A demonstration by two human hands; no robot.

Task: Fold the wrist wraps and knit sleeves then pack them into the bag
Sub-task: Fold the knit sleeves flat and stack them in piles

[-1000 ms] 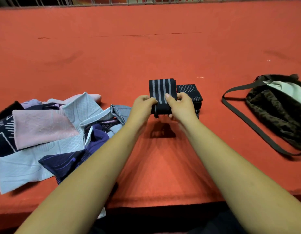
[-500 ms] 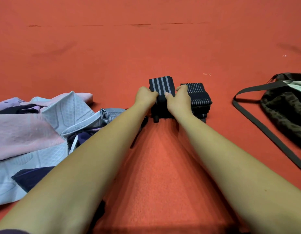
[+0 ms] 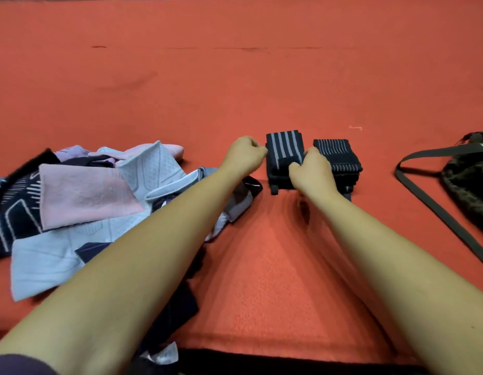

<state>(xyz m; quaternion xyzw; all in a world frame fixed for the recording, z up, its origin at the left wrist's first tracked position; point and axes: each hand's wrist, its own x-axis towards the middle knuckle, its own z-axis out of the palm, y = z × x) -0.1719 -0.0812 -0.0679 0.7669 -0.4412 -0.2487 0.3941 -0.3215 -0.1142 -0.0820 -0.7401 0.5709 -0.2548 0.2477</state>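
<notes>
Red-orange table cover (image 3: 235, 77); black wrap (image 3: 283, 147) with wide grey stripes; black wrap (image 3: 336, 155) with fine pinstripes; pink, pale-blue, navy sleeves (image 3: 80, 201); dark mottled bag (image 3: 470, 185).

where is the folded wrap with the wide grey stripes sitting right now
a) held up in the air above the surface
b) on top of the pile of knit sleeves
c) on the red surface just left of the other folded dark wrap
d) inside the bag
c: the wide-striped wrap rests on the red surface right beside the fine-striped wrap, with the bag off to the right and the sleeve pile to the left.
</notes>
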